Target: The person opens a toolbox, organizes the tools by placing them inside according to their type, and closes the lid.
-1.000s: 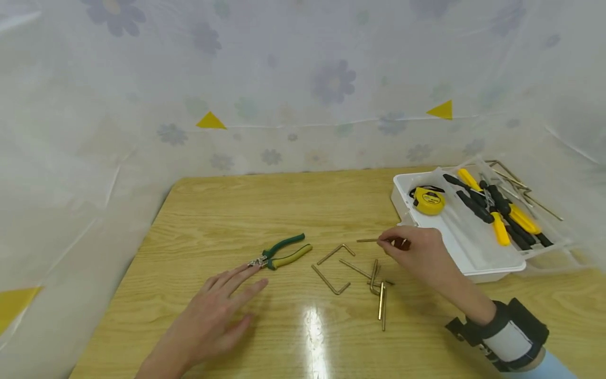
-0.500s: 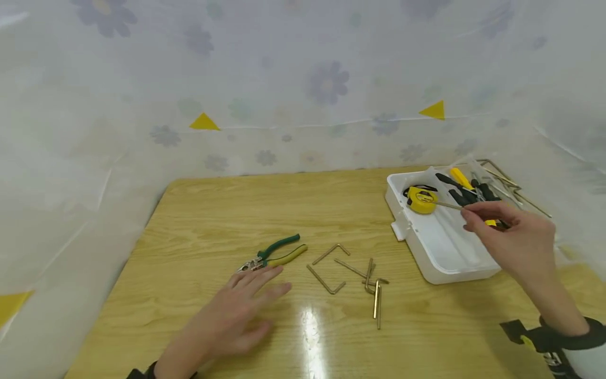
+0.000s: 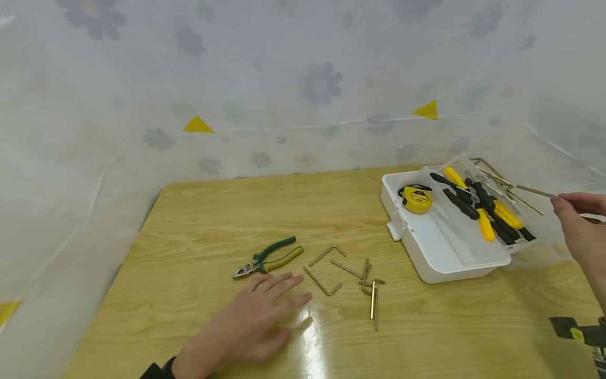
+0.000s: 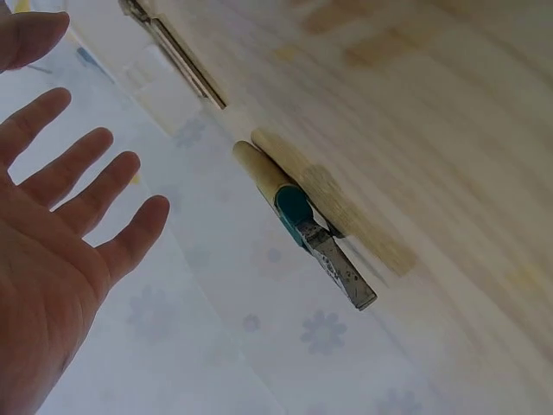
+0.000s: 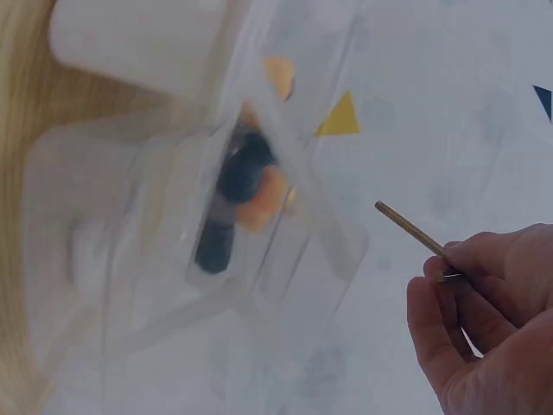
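Observation:
My right hand (image 3: 587,223) pinches a brass-coloured L-shaped hex key (image 3: 535,190) between thumb and fingers, raised at the right side of the open toolbox (image 3: 428,271). In the right wrist view the key's straight shank (image 5: 410,228) points away from the fingertips. My left hand (image 3: 248,321) is spread with its fingers extended, palm down over the table. Just beyond it lie green-and-yellow-handled pliers (image 3: 279,259), apart from the fingers in the left wrist view. Several more hex keys (image 3: 322,281) are scattered in the middle of the table, some crossing each other.
The toolbox holds a yellow tape measure (image 3: 416,200) in its white base. Black-and-yellow tools (image 3: 483,210) lie in the translucent part at right, with several hex keys (image 3: 525,202) at its far end. Flowered sheeting (image 3: 284,79) encloses the wooden table (image 3: 227,210).
My right hand has carried the hex key from above the table, across the toolbox, to its right side. My left hand has moved right and nearer, uncovering the pliers' head.

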Available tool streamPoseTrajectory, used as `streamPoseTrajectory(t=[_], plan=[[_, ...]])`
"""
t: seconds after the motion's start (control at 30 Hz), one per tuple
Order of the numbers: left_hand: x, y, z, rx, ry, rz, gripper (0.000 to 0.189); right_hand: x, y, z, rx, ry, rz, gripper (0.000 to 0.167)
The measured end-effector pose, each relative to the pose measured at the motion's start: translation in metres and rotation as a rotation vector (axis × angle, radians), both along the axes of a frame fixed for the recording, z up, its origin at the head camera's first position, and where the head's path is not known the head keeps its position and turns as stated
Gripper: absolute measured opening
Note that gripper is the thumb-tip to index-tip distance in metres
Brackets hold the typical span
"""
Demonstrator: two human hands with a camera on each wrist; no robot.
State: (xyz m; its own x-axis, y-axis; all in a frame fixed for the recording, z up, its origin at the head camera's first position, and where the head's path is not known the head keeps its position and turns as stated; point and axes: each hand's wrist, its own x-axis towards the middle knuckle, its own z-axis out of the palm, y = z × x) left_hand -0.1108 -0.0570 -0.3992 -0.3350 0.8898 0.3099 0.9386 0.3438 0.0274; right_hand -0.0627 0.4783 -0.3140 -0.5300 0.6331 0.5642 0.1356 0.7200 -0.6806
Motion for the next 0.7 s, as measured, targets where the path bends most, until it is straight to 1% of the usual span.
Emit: streamPoseTrajectory(t=[0.07, 0.13, 0.2, 0.23, 0.33, 0.37, 0.43, 0.57, 0.7], plan=[[0.000, -0.001, 0.000, 0.000, 0.001, 0.007, 0.069, 0.000, 0.008, -0.005, -0.012, -0.028, 0.007, 0.032], [0.000, -0.002, 0.000, 0.000, 0.002, 0.012, 0.070, 0.000, 0.015, -0.009, -0.035, -0.086, 0.025, 0.044], [-0.001, -0.003, 0.000, 0.005, -0.002, 0.012, 0.070, -0.001, 0.021, -0.014, -0.024, -0.163, 0.043, 0.050], [-0.001, -0.003, 0.000, 0.006, -0.004, 0.012, 0.070, -0.001, 0.023, -0.015, -0.011, -0.205, 0.054, 0.044], [-0.001, -0.004, 0.000, 0.007, -0.004, 0.016, 0.071, -0.002, 0.025, -0.017, 0.048, -0.324, 0.067, 0.020], [-0.001, -0.004, 0.000, 0.007, -0.005, 0.019, 0.071, -0.003, 0.025, -0.017, 0.074, -0.355, 0.080, 0.017], [-0.001, -0.005, 0.000, 0.012, -0.003, 0.025, 0.071, -0.006, 0.025, -0.017, 0.127, -0.403, 0.105, 0.023], [0.000, -0.006, 0.000, 0.027, -0.001, 0.034, 0.069, -0.013, 0.030, -0.016, 0.182, -0.506, 0.134, 0.021], [0.001, -0.007, -0.001, 0.038, -0.003, 0.041, 0.068, -0.019, 0.033, -0.013, 0.202, -0.610, 0.118, 0.024]])
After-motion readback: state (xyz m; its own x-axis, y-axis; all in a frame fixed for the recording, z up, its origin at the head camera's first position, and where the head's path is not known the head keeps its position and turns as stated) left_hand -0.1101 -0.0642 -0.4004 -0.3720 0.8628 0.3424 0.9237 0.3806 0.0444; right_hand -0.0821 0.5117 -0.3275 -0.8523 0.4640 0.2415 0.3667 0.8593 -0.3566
